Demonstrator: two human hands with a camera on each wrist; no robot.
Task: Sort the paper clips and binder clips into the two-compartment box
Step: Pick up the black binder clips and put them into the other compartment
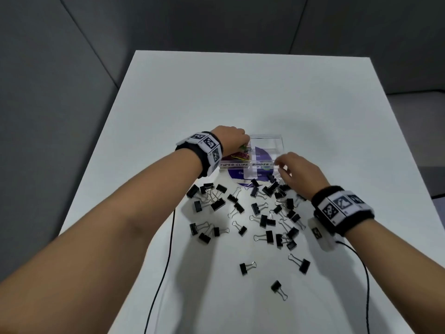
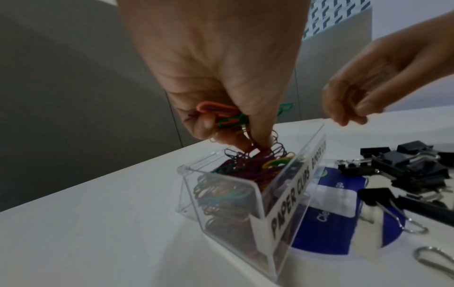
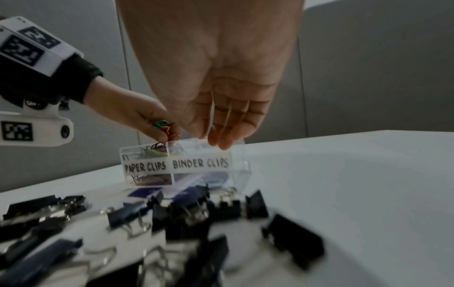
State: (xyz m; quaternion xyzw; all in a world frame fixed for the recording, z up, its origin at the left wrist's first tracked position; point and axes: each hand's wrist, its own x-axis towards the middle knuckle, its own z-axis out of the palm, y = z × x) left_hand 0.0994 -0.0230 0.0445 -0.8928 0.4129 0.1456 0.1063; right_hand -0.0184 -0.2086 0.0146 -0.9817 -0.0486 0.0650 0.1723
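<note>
Paper clips (image 2: pixel 222 116), coloured, sit bunched in the left hand (image 1: pixel 232 141), fingers curled round them directly over the left compartment of the clear two-compartment box (image 2: pixel 222 194), the one labelled PAPER CLIPS. That compartment already holds a heap of coloured clips, and strands trail from the hand down into it. Step in hand, as I read it: dropping the paper-clip handful into its side.

Right hand (image 1: pixel 298 172) hovers at the near rim of the BINDER CLIPS compartment, fingers loosely bent, nothing held that I can see; the wrist view is blurred, so a small clip between the fingertips can't be ruled out. That compartment looks empty apart from the blue card (image 2: pixel 326 219) showing through under the box.

Binder clips (image 1: pixel 262 213), black, lie scattered across the white table (image 1: pixel 240 92) on the near side of the box, none sorted yet.

Next move calls for the left fingers to loosen so the bunch falls clear of the divider, then for the right hand to start picking binder clips.
</note>
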